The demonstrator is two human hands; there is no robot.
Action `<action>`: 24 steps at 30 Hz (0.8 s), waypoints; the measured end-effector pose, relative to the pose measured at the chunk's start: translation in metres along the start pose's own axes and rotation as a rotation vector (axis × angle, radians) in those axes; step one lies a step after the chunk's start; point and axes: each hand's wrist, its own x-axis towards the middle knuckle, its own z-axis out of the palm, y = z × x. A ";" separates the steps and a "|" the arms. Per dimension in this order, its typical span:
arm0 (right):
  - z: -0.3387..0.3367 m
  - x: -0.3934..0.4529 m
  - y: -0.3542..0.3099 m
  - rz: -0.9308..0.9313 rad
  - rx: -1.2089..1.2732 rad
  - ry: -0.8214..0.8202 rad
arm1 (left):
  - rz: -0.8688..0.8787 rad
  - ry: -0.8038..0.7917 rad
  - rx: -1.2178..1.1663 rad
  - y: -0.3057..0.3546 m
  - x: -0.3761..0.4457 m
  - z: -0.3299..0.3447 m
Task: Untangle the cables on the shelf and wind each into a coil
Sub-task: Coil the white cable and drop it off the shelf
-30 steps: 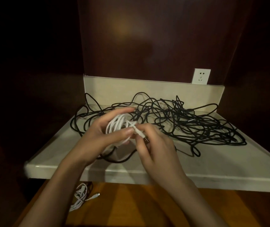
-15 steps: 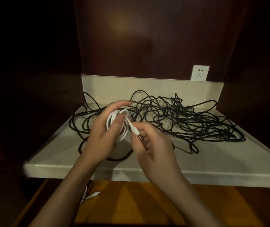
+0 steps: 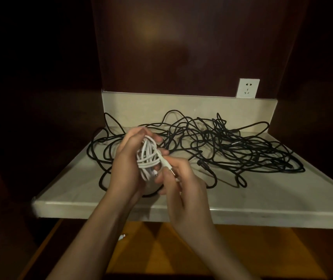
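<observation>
Head view: left hand (image 3: 129, 168) grips white coil (image 3: 148, 158); right hand (image 3: 183, 184) pinches its plug (image 3: 167, 165).

At frame centre a white cable coil (image 3: 148, 158) with a silver plug tip; behind it a black cable tangle (image 3: 232, 150) on the cream shelf (image 3: 272, 201). White wall socket (image 3: 247, 88) upper right, dark brown panels (image 3: 181, 47), amber-orange floor (image 3: 151, 249).

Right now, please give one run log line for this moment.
left hand: holds white cable coil | right hand: pinches its plug end | black cables: tangled on shelf
</observation>
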 end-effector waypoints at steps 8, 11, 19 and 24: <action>-0.008 0.021 -0.004 -0.036 -0.093 -0.078 | -0.036 0.034 -0.004 0.002 0.000 0.005; -0.008 0.020 -0.006 -0.022 -0.050 0.027 | -0.004 -0.123 0.062 0.002 -0.008 0.003; -0.014 0.020 -0.007 0.019 0.270 0.047 | 0.515 -0.150 0.511 -0.002 -0.009 -0.001; -0.020 0.013 -0.011 -0.056 0.239 0.030 | 0.615 -0.100 0.603 0.004 -0.002 -0.008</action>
